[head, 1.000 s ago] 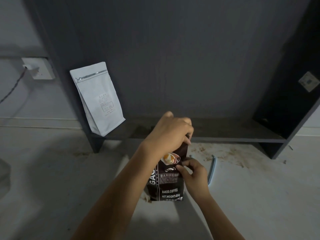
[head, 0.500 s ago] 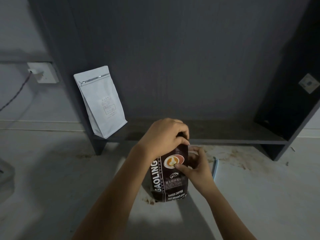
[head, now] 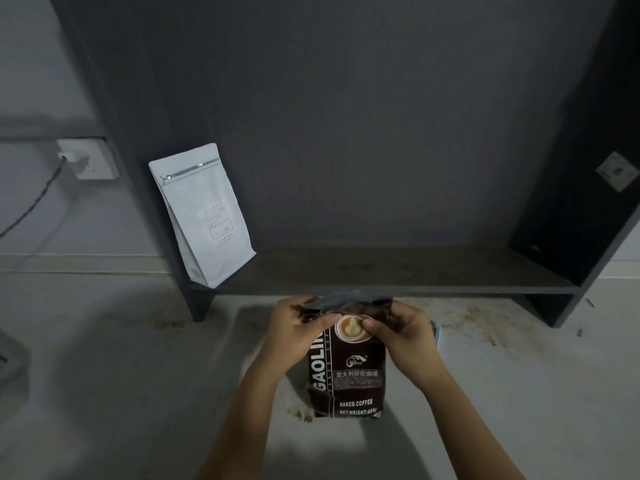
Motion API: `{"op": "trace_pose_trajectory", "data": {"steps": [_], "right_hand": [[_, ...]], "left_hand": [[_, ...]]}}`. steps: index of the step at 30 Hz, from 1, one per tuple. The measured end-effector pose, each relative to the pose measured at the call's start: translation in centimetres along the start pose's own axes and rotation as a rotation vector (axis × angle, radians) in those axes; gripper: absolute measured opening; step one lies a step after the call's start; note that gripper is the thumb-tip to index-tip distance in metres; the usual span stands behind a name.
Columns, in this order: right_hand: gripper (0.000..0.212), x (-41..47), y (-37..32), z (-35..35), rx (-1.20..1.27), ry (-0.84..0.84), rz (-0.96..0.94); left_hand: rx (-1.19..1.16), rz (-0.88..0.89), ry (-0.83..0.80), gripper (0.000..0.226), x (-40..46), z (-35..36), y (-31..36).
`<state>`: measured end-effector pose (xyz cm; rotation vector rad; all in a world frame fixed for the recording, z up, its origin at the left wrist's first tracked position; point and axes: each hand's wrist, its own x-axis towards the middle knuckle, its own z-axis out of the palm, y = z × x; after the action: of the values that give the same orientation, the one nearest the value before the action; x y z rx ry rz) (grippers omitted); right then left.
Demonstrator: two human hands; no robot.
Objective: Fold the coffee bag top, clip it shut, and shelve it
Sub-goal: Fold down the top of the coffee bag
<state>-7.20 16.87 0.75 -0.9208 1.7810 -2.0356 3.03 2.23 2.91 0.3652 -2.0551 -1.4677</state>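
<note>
A dark brown coffee bag (head: 349, 379) stands upright on the pale floor in front of a low dark shelf (head: 398, 271). My left hand (head: 298, 332) grips the bag's upper left corner and my right hand (head: 401, 332) grips its upper right corner, thumbs on the front. The grey top flap (head: 346, 299) is bent back between them. A pale blue clip (head: 437, 336) lies on the floor just right of my right hand, mostly hidden behind it.
A white pouch (head: 204, 216) leans at the shelf's left end against the dark side panel. A wall socket (head: 88, 159) with a plugged cable sits far left. Brown coffee spill (head: 478, 323) marks the floor under the shelf edge.
My left hand slid from on top of the bag to its left corner. My right hand rose to the right corner, and the top flap now shows between them.
</note>
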Motion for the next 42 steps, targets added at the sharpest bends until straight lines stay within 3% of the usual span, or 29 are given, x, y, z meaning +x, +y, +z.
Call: {"op": "trace_pose_trajectory", "data": {"steps": [5, 12, 17, 22, 24, 26, 27, 29, 33, 38, 42], "right_hand": [[0.029, -0.1, 0.1, -0.5, -0.017, -0.004, 0.007], [0.029, 0.1, 1.3, -1.6, 0.174, 0.006, 0.139], [0.054, 0.2, 1.2, -1.7, 0.148, 0.041, 0.115], [0.036, 0.0, 1.0, -1.9, 0.317, 0.051, 0.199], [0.022, -0.1, 0.8, -2.1, 0.358, 0.024, 0.221], [0.027, -0.1, 0.6, -2.2, 0.3, -0.038, 0.221], [0.031, -0.2, 0.4, -2.2, 0.272, -0.079, 0.225], [0.041, -0.3, 0.0, -2.3, 0.234, -0.161, 0.244], [0.048, -0.5, -0.6, -2.5, 0.133, -0.213, 0.235], [0.044, -0.6, -0.7, -2.2, -0.017, -0.198, 0.182], [0.043, -0.6, -0.5, -1.9, -0.14, -0.103, 0.154]], "left_hand": [[0.032, 0.001, -0.009, 0.015, 0.1, 0.3, -1.5], [-0.093, -0.061, -0.037, 0.031, 0.2, 0.3, -1.6], [-0.192, -0.083, -0.01, 0.043, -0.1, -0.1, -2.4], [-0.163, -0.04, -0.003, 0.052, -0.1, -0.4, -2.9], [-0.201, -0.044, -0.026, 0.043, -0.2, -0.4, -3.1], [-0.319, -0.074, -0.062, 0.027, -0.4, -0.4, -2.9], [-0.35, -0.081, -0.077, 0.031, -0.4, -0.5, -2.8], [-0.254, -0.079, -0.127, 0.04, -0.6, -0.7, -2.4], [-0.078, -0.124, -0.262, 0.027, -0.7, -0.6, -0.9], [-0.007, -0.119, -0.254, 0.063, -1.0, -0.2, -1.1], [0.088, -0.061, -0.146, 0.034, -1.5, 0.7, -1.2]]}}
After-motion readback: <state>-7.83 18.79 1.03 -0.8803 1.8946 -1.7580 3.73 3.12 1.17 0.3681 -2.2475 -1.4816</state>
